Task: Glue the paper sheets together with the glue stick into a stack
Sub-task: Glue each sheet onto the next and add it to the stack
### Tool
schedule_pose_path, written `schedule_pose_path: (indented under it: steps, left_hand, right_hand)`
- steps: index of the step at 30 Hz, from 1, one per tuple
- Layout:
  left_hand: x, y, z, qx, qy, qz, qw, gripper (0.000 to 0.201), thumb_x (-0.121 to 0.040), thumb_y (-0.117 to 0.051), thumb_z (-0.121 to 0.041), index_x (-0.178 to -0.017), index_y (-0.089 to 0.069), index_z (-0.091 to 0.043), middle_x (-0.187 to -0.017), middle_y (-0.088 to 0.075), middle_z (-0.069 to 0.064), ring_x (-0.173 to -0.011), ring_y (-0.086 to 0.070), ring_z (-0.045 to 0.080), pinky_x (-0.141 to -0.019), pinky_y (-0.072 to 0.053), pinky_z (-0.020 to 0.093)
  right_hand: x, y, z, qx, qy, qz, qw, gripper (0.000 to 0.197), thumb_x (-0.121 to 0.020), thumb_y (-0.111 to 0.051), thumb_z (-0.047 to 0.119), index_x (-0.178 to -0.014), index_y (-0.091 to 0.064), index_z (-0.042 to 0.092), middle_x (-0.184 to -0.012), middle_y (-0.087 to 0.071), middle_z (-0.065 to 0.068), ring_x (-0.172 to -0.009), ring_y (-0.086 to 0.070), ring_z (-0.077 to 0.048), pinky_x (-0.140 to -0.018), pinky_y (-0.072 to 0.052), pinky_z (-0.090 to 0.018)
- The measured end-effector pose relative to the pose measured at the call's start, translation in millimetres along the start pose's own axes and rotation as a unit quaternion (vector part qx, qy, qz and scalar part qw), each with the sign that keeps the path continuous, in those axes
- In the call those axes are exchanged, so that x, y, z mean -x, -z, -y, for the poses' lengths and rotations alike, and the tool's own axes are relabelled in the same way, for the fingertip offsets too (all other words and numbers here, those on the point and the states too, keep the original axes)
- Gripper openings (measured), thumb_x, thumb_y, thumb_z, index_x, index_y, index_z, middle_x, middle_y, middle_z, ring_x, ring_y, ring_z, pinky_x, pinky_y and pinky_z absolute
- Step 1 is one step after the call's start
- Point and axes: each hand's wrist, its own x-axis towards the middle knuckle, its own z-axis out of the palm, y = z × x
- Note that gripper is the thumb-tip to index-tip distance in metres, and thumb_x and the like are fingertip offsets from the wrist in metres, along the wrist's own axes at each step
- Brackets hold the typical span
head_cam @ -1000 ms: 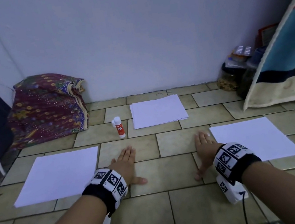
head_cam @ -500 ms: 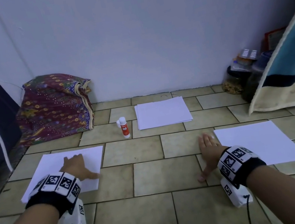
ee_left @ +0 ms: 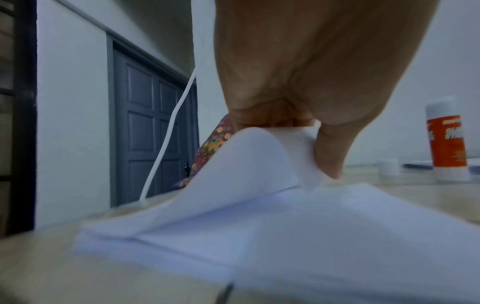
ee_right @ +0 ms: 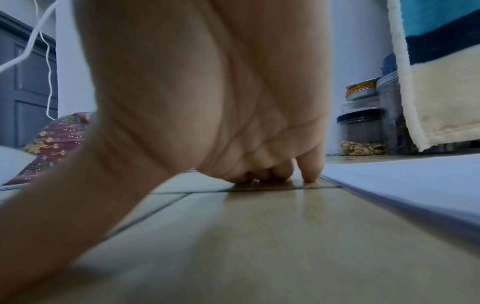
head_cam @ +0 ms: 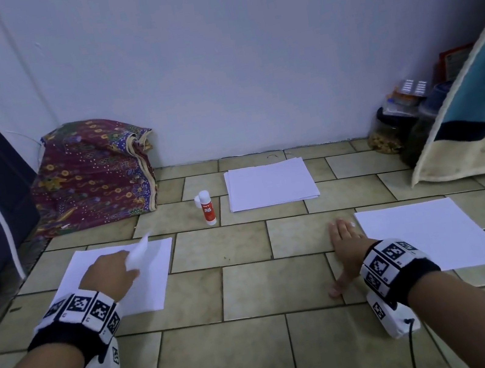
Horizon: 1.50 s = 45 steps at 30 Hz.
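The left hand (head_cam: 106, 272) pinches the top sheet (ee_left: 233, 170) of the white paper pile (head_cam: 116, 282) at the lower left of the frame — the sheet curls up, smooth and white, while the sheets under it lie flat on the tiled floor (head_cam: 253, 294). The right hand (head_cam: 345, 240) lies flat on the floor with fingers spread, just beside another white pile (head_cam: 429, 236) at the lower right. A third pile (head_cam: 270, 184) sits in the middle, near the wall. Beside it stands the glue stick (head_cam: 207, 207) — white with an orange label, its cap off.
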Motion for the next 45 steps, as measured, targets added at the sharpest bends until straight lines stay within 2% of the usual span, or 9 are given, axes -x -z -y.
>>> schedule_pose_path:
  steps: [4, 7, 15, 22, 25, 28, 31, 33, 45]
  left_hand:
    - [15, 30, -29, -0.029, -0.048, -0.123, 0.991, 0.027, -0.095, -0.050, -0.025, -0.111, -0.058, -0.005, -0.087, -0.060, 0.006, -0.076, -0.055, 0.023, -0.067, -0.046, 0.031]
    - [42, 48, -79, -0.081, -0.107, -0.140, 0.981, 0.023, -0.093, -0.049, -0.025, -0.108, -0.054, -0.008, -0.093, -0.063, 0.005, -0.076, -0.056, 0.021, -0.063, -0.038, 0.026]
    - [82, -6, -206, -0.046, -0.234, 0.004, 0.971, 0.027, -0.095, -0.046, -0.017, -0.120, -0.051, -0.007, -0.121, -0.058, 0.009, -0.108, -0.057, 0.026, -0.073, -0.032, 0.025]
    - [74, -14, -219, -0.100, -0.268, 0.093, 0.954, 0.065, -0.092, -0.038, -0.065, -0.121, -0.054, -0.009, -0.122, -0.054, 0.009, -0.112, -0.050, 0.028, -0.083, -0.039, 0.034]
    - [58, -10, -200, -0.116, -0.325, 0.127, 0.930, 0.050, -0.098, -0.049, -0.017, -0.145, -0.034, -0.013, -0.146, -0.032, 0.010, -0.129, -0.033, 0.029, -0.098, -0.042, 0.039]
    - [45, -13, -182, -0.104, -0.364, 0.132, 0.916, 0.070, -0.093, -0.052, -0.003, -0.152, -0.021, -0.024, -0.154, -0.018, 0.005, -0.137, -0.022, 0.024, -0.105, -0.038, 0.038]
    - [40, -14, -175, -0.084, -0.340, 0.133, 0.927, 0.074, -0.093, -0.059, -0.018, -0.152, -0.018, -0.031, -0.159, -0.003, 0.004, -0.145, -0.001, 0.028, -0.115, -0.024, 0.049]
    - [37, -13, -172, -0.074, -0.291, 0.159, 0.940, 0.080, -0.093, -0.061, -0.029, -0.154, -0.010, -0.031, -0.160, 0.011, 0.003, -0.145, 0.015, 0.037, -0.112, -0.010, 0.065]
    - [22, -27, -164, -0.070, -0.234, 0.211, 0.947, 0.087, -0.090, -0.057, -0.051, -0.150, 0.006, -0.043, -0.160, 0.019, -0.005, -0.143, 0.017, 0.044, -0.106, -0.013, 0.073]
  right_hand:
    - [-1, 0, 1, 0.005, -0.004, 0.005, 1.000, 0.148, -0.060, -0.080, 0.060, -0.145, 0.027, 0.003, -0.155, 0.027, -0.014, -0.145, 0.020, -0.032, -0.120, -0.004, -0.043]
    - [-1, 1, 1, 0.007, -0.007, 0.005, 1.000, 0.148, -0.060, -0.080, 0.060, -0.145, 0.027, 0.003, -0.155, 0.027, -0.015, -0.145, 0.020, -0.032, -0.120, -0.004, -0.044]
    - [-1, 0, 1, -0.010, 0.001, -0.002, 1.000, 0.149, -0.059, -0.081, 0.060, -0.144, 0.028, 0.003, -0.155, 0.029, -0.014, -0.144, 0.020, -0.031, -0.120, -0.003, -0.042]
    - [-4, 2, -4, -0.020, 0.009, -0.001, 1.000, 0.148, -0.058, -0.082, 0.059, -0.146, 0.024, 0.002, -0.156, 0.025, -0.014, -0.145, 0.018, -0.031, -0.120, -0.006, -0.042]
    - [-7, 14, -4, -0.047, 0.017, -0.015, 0.999, 0.131, -0.060, -0.078, 0.062, -0.149, -0.008, -0.002, -0.157, -0.010, -0.016, -0.145, -0.013, -0.032, -0.116, -0.025, -0.039]
    - [-12, 33, 0, -0.062, 0.027, -0.069, 0.995, 0.057, -0.074, -0.072, 0.057, -0.092, -0.055, 0.006, -0.099, -0.056, -0.004, -0.089, -0.055, -0.016, -0.071, -0.045, -0.024]
    - [-20, 50, 12, -0.159, 0.034, -0.189, 0.969, 0.019, -0.086, -0.064, 0.008, -0.103, -0.062, 0.003, -0.103, -0.061, -0.006, -0.094, -0.060, -0.021, -0.078, -0.050, -0.027]
    - [-27, 58, 27, -0.262, 0.075, -0.248, 0.929, 0.031, -0.084, -0.051, -0.009, -0.108, -0.065, 0.006, -0.097, -0.062, -0.005, -0.090, -0.059, -0.019, -0.076, -0.049, -0.025]
    - [-69, 86, 144, -0.312, 0.219, -0.150, 0.912, 0.042, -0.071, -0.078, 0.001, -0.109, -0.066, 0.015, -0.089, -0.062, 0.001, -0.080, -0.057, -0.010, -0.061, -0.045, -0.017]
